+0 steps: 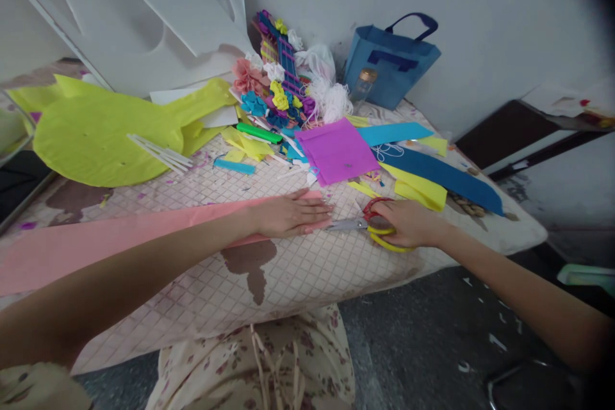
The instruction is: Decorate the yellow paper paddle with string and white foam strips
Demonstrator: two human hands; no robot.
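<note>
A long strip of pink paper [158,223] runs across the table from the left edge to the middle. My left hand [293,213] lies flat on its right end, fingers stretched out to the right. In my right hand [403,221] is a pair of scissors [353,224] with red and yellow handles, the fingers wrapped round the handles. The blades point left and their tips reach the right end of the pink paper, close to the left fingertips. Whether paper lies between the blades is too small to tell. Beyond the hands lies a square of purple paper [336,152].
A yellow paper shape [106,138] with white sticks on it covers the back left. Colourful paper flowers [278,99], a green cutter [259,133] and white string [331,99] lie at the back. Blue strips [442,176] lie right, before a blue bag [391,67]. The table's front edge is near my body.
</note>
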